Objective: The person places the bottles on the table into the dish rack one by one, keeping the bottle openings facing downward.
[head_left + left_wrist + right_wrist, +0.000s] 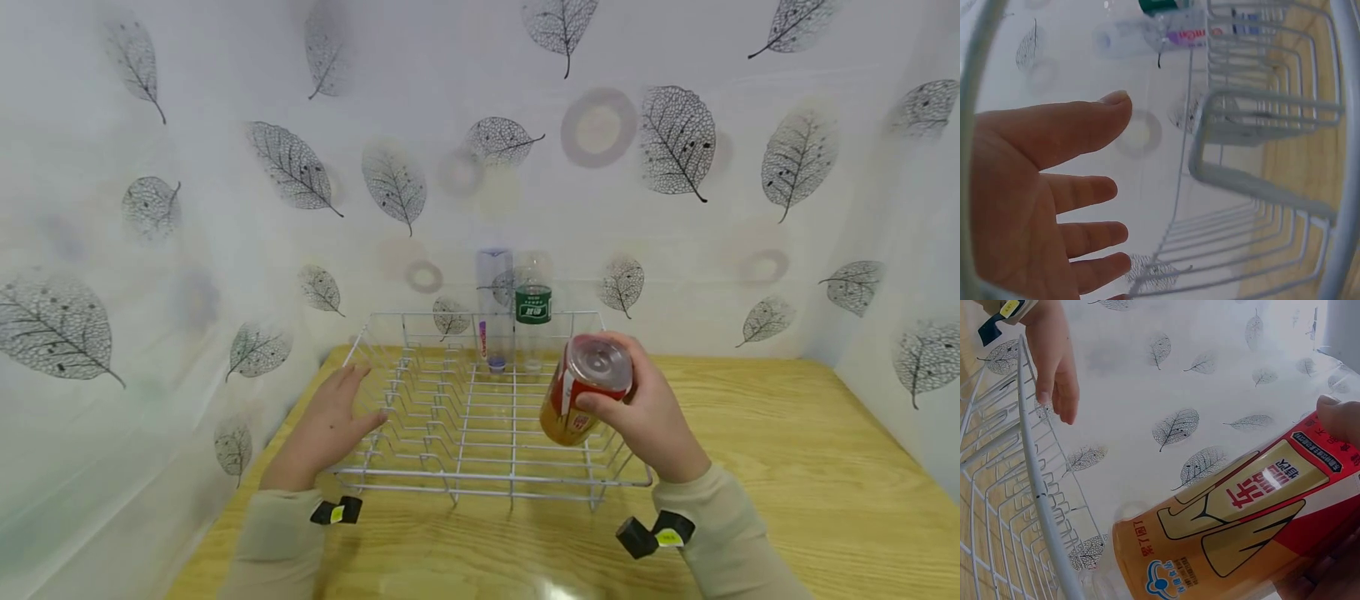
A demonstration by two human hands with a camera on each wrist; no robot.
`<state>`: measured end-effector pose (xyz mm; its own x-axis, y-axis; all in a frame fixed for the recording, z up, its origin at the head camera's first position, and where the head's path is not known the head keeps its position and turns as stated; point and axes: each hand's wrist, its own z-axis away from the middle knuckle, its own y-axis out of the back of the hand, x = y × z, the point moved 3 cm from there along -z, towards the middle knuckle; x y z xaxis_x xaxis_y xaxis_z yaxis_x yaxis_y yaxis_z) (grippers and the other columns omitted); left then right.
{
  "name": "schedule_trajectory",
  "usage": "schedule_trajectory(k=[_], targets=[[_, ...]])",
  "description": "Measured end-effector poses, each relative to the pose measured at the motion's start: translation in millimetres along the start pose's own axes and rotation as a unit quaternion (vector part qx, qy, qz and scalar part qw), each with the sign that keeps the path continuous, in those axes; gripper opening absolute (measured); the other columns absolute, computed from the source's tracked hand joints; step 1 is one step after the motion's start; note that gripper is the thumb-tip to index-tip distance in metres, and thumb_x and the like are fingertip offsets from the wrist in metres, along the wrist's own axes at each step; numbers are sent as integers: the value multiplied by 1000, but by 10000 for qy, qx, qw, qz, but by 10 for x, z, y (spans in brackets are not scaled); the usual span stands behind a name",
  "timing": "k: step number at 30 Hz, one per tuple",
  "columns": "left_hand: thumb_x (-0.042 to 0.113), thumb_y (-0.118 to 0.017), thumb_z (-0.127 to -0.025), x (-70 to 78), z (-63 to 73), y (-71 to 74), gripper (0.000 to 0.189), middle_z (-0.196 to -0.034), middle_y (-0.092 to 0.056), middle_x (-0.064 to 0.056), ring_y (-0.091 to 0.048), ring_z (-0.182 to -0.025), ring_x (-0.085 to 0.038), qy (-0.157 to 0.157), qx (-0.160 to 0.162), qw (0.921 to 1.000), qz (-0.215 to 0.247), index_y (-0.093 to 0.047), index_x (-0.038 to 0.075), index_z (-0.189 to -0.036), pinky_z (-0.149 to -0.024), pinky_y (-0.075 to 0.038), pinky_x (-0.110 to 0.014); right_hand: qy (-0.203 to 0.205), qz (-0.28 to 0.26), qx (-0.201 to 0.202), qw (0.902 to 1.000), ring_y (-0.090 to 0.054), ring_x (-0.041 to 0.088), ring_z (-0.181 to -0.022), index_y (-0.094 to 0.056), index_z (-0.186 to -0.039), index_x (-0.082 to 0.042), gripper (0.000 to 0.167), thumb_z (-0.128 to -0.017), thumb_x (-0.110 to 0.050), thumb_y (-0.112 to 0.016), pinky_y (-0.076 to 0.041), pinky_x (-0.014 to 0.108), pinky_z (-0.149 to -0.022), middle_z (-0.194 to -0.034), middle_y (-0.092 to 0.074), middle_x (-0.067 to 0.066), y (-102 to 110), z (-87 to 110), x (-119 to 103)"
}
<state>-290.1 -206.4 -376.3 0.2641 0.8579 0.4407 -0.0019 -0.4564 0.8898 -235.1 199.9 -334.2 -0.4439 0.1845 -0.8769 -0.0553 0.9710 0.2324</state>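
My right hand [660,421] grips a red and gold drink bottle [573,408] over the right part of a white wire dish rack [513,479]. The bottle is tilted, its round clear end facing up, with the thumb across the red part of the label. In the right wrist view the bottle's printed label [1241,512] fills the lower right. My left hand [326,429] is at the rack's left side, holding nothing. Its fingers [1094,190] are extended and spread, with the thumb apart, beside the wires in the left wrist view.
Towards the back of the rack stand a clear bottle with a green label [533,304] and a tall clear bottle with purple and red print [495,283]. The rack sits on a wooden table [787,433]. Leaf-patterned sheeting [450,208] hangs behind and to the sides.
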Motion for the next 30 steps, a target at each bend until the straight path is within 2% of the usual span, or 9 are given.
schedule_trajectory(k=[4,10,16,18,21,23,30], targets=[[37,-65,-100,-134,5,24,81,-161,-18,-31,-19,-146,-50,128,-132,9997,180,-24,-2,-158,-113,-22,-68,-6,-26,2,10000,-61,25,-111,-44,-147,-14,64,-91,-7,-74,-57,33,-85,-127,-59,11,-1,-4,-2],[36,-61,-101,-278,25,73,86,-163,-15,-29,-18,-146,-50,503,-334,9960,656,-12,-2,-161,-114,-20,-67,66,-5,-1,10000,-61,25,-111,-44,-146,-12,64,-90,-6,-75,-57,32,-86,-127,-59,11,2,-11,-20],[27,-53,-106,-396,21,65,83,-157,-26,-34,-34,-138,-53,636,-506,9915,1012,3,3,-162,-109,-30,-68,101,-29,-59,9999,-61,25,-112,-43,-147,-12,65,-90,-5,-74,-57,33,-86,-129,-58,11,1,-2,-20],[20,-47,-106,-442,23,53,79,-155,-30,-35,-36,-137,-53,735,-615,9876,1246,7,5,-162,-108,-32,-67,103,-19,-72,9999,-61,25,-112,-43,-147,-12,65,-91,-6,-74,-57,34,-86,-128,-58,11,-1,2,-20],[9,-39,-104,-506,27,34,74,-156,-29,-34,-30,-142,-51,823,-738,9805,1622,9,5,-161,-113,-27,-65,110,14,-89,9999,-61,25,-112,-43,-147,-12,65,-91,-6,-75,-57,34,-86,-128,-58,10,-3,7,-19],[4,-35,-103,-540,35,32,72,-157,-27,-33,-28,-143,-50,769,-784,9759,1884,8,1,-160,-114,-25,-63,123,16,-105,9999,-61,25,-112,-43,-147,-13,65,-91,-6,-75,-57,34,-85,-128,-58,10,-10,6,-16],[0,-35,-106,-585,41,19,67,-159,-27,-31,-28,-144,-48,615,-815,9635,2474,5,-3,-160,-116,-22,-62,204,42,-195,9996,-61,25,-112,-42,-148,-14,66,-91,-6,-75,-57,36,-84,-129,-58,11,-28,9,5]])
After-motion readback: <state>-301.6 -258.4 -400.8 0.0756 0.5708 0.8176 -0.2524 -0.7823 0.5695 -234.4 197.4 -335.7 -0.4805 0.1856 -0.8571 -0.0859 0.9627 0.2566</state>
